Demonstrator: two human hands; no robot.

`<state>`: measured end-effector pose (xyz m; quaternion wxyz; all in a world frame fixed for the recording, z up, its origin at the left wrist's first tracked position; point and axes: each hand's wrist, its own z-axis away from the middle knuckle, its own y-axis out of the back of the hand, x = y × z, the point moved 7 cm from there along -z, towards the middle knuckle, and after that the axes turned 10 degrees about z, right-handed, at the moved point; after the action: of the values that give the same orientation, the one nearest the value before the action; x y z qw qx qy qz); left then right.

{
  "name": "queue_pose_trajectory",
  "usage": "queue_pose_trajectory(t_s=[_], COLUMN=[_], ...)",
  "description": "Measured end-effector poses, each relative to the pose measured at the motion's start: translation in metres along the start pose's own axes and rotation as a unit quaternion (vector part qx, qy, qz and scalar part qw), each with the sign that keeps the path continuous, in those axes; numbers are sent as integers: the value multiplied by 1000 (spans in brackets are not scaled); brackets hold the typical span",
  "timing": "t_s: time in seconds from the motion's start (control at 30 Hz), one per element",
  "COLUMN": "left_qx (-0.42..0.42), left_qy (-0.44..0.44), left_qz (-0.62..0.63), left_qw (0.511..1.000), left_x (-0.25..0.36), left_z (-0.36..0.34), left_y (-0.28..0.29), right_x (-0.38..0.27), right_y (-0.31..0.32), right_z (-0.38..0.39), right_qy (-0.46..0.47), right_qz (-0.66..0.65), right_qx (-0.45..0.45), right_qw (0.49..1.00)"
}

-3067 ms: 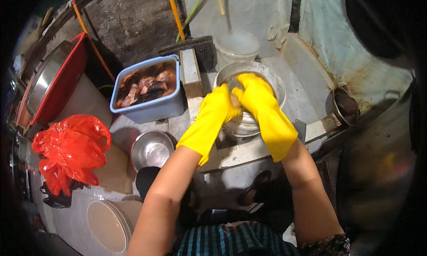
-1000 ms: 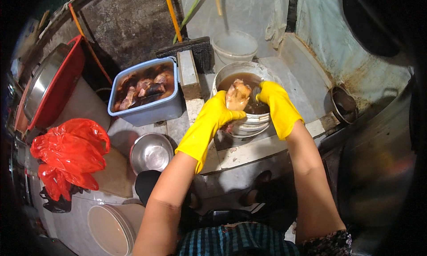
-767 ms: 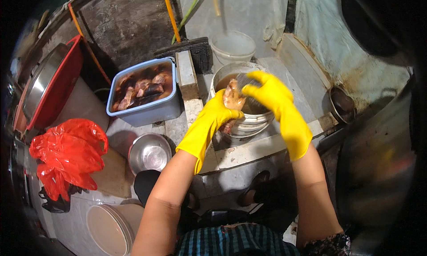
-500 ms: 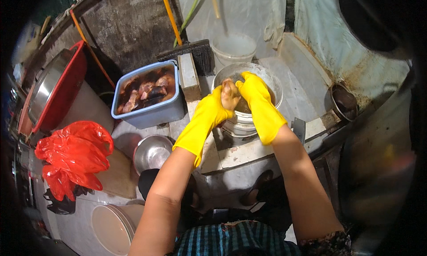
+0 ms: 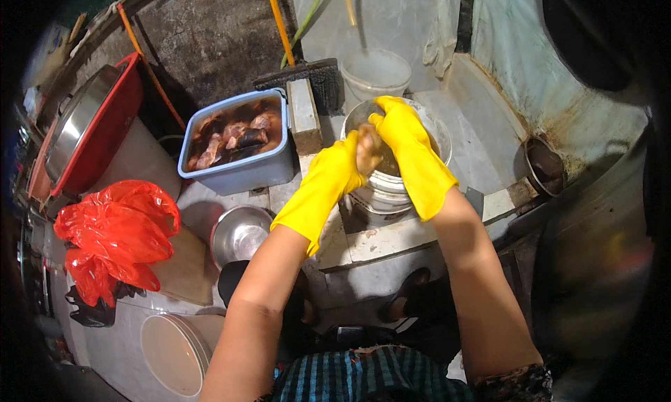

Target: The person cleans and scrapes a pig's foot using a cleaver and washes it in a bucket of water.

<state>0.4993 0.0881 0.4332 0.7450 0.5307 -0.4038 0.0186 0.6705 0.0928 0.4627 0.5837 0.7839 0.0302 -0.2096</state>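
Both my hands wear yellow rubber gloves and work over a white bucket with murky liquid inside. My left hand is closed round a tan, pinkish piece of meat, which is smeared by motion; its exact kind is hard to tell. My right hand is bent over the far side of that piece, fingers curled in against its upper end. Whether something small sits in the right fingers is hidden. The meat is held at the bucket's left rim.
Left of the bucket stands a blue tub of dark meat in reddish liquid. Nearer are a metal bowl, a red plastic bag and stacked pale buckets. A white bucket and a broom stand behind.
My right hand has shifted slightly up along the meat, which now looks blurred. My left hand keeps its grip. The whole view has moved a little.
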Motion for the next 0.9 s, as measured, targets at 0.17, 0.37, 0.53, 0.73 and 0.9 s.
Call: queue_pose_trajectory(t_s=[0.17, 0.37, 0.53, 0.73, 0.9], left_qx=[51, 106, 114, 28, -10], left_qy=[10, -27, 29, 104, 116], left_qz=[-75, 142, 42, -67, -70], left_qw=[996, 984, 992, 992, 991], left_x=[-1, -30, -12, 22, 15], left_z=[11, -3, 2, -8, -15], left_y=[-9, -25, -7, -10, -16], right_x=[85, 119, 40, -35, -31], right_y=[-61, -95, 15, 40, 15], right_z=[-4, 11, 35, 65, 37], right_qy=[-159, -131, -130, -11, -45], right_qz=[124, 236, 6, 46, 110], right_qx=[-32, -237, -70, -30, -99], right_qw=[979, 933, 989, 998, 988])
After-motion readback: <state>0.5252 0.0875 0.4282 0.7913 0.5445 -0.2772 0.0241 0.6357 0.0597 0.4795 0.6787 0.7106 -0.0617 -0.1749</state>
